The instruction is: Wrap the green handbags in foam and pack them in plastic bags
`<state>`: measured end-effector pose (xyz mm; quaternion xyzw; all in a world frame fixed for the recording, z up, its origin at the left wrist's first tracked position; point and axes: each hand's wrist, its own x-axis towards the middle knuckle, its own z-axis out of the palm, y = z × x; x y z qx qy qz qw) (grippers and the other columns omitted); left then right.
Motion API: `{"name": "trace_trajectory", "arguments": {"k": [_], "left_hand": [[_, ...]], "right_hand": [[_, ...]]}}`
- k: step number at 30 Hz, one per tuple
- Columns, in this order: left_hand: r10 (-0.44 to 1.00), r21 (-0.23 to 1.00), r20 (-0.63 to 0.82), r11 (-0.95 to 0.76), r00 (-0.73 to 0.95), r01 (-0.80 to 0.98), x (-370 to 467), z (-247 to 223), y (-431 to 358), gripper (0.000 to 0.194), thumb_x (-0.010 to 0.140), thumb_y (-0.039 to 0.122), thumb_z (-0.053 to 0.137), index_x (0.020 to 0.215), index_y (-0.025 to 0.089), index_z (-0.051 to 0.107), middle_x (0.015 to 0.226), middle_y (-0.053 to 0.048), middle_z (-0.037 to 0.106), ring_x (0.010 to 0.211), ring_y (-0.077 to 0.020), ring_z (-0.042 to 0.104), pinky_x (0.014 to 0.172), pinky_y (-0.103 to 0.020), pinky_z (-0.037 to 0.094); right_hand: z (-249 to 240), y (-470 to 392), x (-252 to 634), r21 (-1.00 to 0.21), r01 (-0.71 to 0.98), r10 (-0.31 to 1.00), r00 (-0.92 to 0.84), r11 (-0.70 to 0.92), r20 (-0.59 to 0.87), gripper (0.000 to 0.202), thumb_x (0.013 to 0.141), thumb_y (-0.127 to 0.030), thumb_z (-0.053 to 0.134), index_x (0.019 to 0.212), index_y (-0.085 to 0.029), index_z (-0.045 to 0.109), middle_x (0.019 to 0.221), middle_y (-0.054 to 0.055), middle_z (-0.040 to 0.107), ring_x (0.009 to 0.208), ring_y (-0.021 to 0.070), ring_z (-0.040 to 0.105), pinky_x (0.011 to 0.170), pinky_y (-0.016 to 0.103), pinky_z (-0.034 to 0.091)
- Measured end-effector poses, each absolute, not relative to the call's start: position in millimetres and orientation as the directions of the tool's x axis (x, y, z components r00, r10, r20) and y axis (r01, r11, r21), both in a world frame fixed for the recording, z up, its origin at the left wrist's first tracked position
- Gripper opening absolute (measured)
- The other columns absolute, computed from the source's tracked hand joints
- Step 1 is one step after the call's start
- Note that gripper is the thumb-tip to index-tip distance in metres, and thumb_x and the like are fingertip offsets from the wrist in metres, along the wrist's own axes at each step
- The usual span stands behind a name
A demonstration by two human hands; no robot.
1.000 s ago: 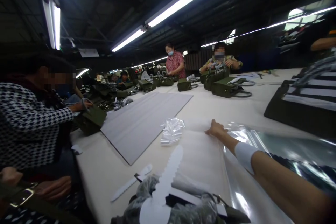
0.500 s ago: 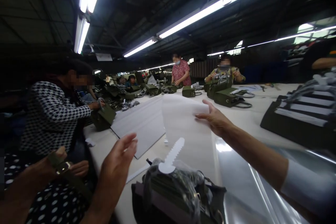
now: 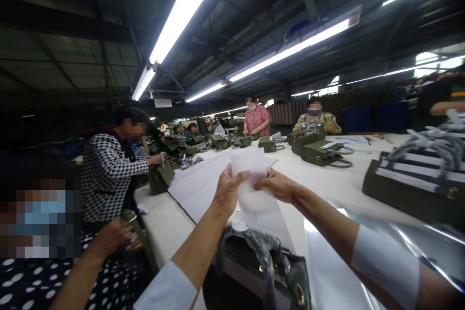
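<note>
A thin white sheet (image 3: 250,162), perhaps paper or foam, is held up between both my hands over the table. My left hand (image 3: 229,189) pinches its left edge, thumb on the near face. Its right edge is gripped by my right hand (image 3: 278,184). Below them stands a dark green handbag (image 3: 236,276), its handles (image 3: 263,247) wrapped in clear plastic. Part of a white piece (image 3: 240,225) shows at the handles, mostly hidden behind the hanging sheet. Flat on the table, beyond my left hand, lies a stack of white sheets (image 3: 198,184).
Clear plastic film (image 3: 337,261) covers the table at my right. Several green handbags (image 3: 410,189) stand farther right, others (image 3: 316,152) at the back. On my left, a co-worker in polka dots holds a green strap (image 3: 143,237); another in a checked jacket (image 3: 109,169) handles a bag.
My left hand has moved up and right to grip the sheet. My right hand has drawn the sheet toward the middle. The camera view has tilted up.
</note>
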<state>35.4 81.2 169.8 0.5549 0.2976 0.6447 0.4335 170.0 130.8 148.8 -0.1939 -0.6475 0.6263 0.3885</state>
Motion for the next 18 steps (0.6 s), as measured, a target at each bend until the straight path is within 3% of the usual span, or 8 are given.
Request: {"name": "trace_trajectory", "arguments": {"k": [2, 6, 9, 12, 18], "left_hand": [[0.879, 0.844, 0.473, -0.473, -0.067, -0.253, 37.9, 169.9, 80.4, 0.049, 0.060, 0.027, 0.070, 0.103, 0.014, 0.052, 0.083, -0.005, 0.066, 0.076, -0.0197, 0.063, 0.073, -0.033, 0.049], [0.848, 0.805, 0.499, -0.530, -0.179, -0.267, 36.9, 169.7, 77.6, 0.049, 0.057, 0.019, 0.069, 0.102, 0.017, 0.049, 0.078, 0.001, 0.065, 0.070, -0.0157, 0.062, 0.070, -0.030, 0.048], [0.846, 0.802, 0.499, -0.533, -0.186, -0.271, 36.9, 174.0, 71.0, 0.052, 0.057, 0.019, 0.070, 0.104, 0.018, 0.046, 0.082, 0.000, 0.065, 0.074, -0.0172, 0.062, 0.072, -0.032, 0.048], [0.842, 0.797, 0.505, -0.539, -0.189, -0.273, 41.0, 179.9, 65.4, 0.049, 0.057, 0.020, 0.071, 0.099, 0.019, 0.045, 0.087, -0.001, 0.064, 0.077, -0.0181, 0.062, 0.074, -0.034, 0.049], [0.794, 0.778, 0.543, -0.598, -0.273, -0.192, 50.3, 186.3, 70.0, 0.048, 0.058, 0.022, 0.068, 0.097, 0.020, 0.041, 0.085, 0.000, 0.061, 0.076, -0.0169, 0.062, 0.077, -0.036, 0.049]], "right_hand": [[149.9, 127.6, 170.5, -0.950, -0.213, 0.759, -0.571, 0.230, 0.312, 0.011, 0.053, -0.011, 0.056, 0.063, -0.012, 0.060, 0.060, -0.001, 0.058, 0.053, 0.0095, 0.050, 0.053, 0.021, 0.040], [159.4, 120.5, 178.7, -0.910, -0.200, 0.738, -0.535, 0.363, 0.412, 0.020, 0.051, -0.007, 0.063, 0.069, -0.014, 0.063, 0.082, -0.001, 0.061, 0.076, 0.0120, 0.054, 0.066, 0.020, 0.042], [167.5, 117.1, 186.0, -0.916, -0.200, 0.689, -0.609, 0.347, 0.393, 0.017, 0.062, -0.025, 0.068, 0.074, -0.013, 0.063, 0.080, 0.002, 0.063, 0.075, 0.0150, 0.057, 0.069, 0.025, 0.045], [167.9, 115.8, 185.6, -0.922, -0.233, 0.677, -0.626, 0.310, 0.386, 0.034, 0.070, -0.043, 0.063, 0.085, -0.012, 0.061, 0.077, 0.004, 0.064, 0.070, 0.0157, 0.060, 0.065, 0.027, 0.047], [158.3, 117.9, 171.3, -0.892, -0.286, 0.687, -0.569, 0.351, 0.453, 0.052, 0.067, -0.044, 0.067, 0.107, -0.016, 0.051, 0.093, 0.006, 0.064, 0.080, 0.0162, 0.061, 0.069, 0.027, 0.049]]}}
